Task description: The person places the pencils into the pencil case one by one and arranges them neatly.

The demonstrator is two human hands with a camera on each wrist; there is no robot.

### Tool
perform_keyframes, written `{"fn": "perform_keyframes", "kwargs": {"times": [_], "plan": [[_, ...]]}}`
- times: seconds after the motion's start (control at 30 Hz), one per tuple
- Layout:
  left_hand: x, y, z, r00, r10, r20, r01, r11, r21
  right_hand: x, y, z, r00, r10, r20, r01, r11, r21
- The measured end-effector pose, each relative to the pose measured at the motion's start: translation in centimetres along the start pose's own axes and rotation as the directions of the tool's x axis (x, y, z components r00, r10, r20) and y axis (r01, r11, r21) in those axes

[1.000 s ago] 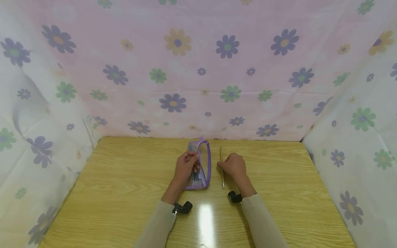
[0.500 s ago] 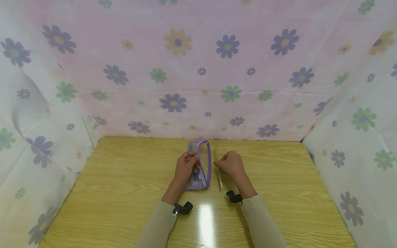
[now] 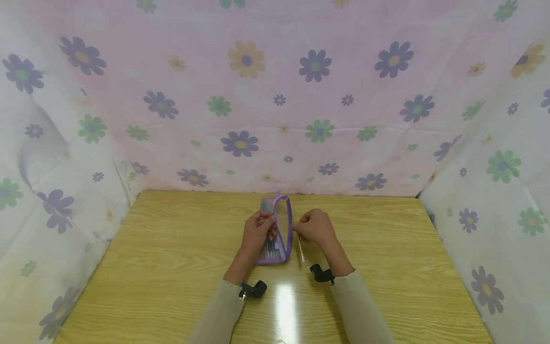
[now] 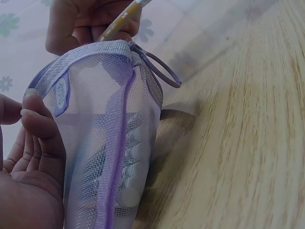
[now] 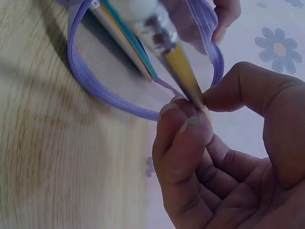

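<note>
A see-through mesh pencil case [image 3: 290, 234] with purple trim stands on the table, its zipped mouth gaping toward the right. My left hand [image 3: 257, 231] pinches the left edge of that mouth between thumb and fingers. Several pencils [image 5: 125, 40] show inside the case. Just right of the mouth, my right hand [image 3: 317, 227] pinches a yellow pencil [image 5: 183, 69] near its middle. Its metal band and white eraser [image 5: 138, 7] point toward the near side. In the right wrist view the pencil overlaps the opening; whether it touches the rim I cannot tell.
The wood-grain table [image 3: 180, 239] extends to both sides of the case. Flower-printed cloth [image 3: 275, 110] hangs behind it and at left and right. A black wrist camera [image 3: 253, 288] sits on the left wrist, another camera [image 3: 321, 274] on the right.
The right hand has moved left with the pencil, bringing it from a gap away to right beside the case's mouth. The left hand and the case have stayed in place.
</note>
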State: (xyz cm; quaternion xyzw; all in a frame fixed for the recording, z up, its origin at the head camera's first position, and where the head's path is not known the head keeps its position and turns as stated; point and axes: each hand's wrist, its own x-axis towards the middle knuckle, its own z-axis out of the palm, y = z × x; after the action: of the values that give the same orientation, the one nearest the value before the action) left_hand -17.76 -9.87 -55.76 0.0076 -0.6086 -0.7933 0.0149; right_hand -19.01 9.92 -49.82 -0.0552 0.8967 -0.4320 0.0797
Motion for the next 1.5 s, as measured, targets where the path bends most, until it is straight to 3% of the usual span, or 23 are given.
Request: {"fn": "perform_keyframes", "kwargs": {"times": [0.3,0.6,0.83,1.5], "plan": [[0.0,-0.2,-0.1,1.000,0.014,0.005,-0.014,1.000,0.004,0.4,-0.5,0.3,0.998,-0.026,0.053,0.025,1.000,0.016],[0.1,-0.3,0.0,1.000,0.007,0.009,-0.007,1.000,-0.002,1.5,0.3,1.5,0.993,-0.015,0.113,0.003,0.994,0.108],[0.0,-0.1,0.1,1.000,0.010,0.007,-0.010,1.000,0.000,2.3,0.4,2.2,0.995,0.024,0.095,-0.034,0.994,0.104],[0.1,-0.2,0.4,1.000,-0.014,-0.007,0.014,1.000,-0.001,3.2,-0.2,3.4,0.990,0.071,0.121,-0.098,0.967,0.234]]}}
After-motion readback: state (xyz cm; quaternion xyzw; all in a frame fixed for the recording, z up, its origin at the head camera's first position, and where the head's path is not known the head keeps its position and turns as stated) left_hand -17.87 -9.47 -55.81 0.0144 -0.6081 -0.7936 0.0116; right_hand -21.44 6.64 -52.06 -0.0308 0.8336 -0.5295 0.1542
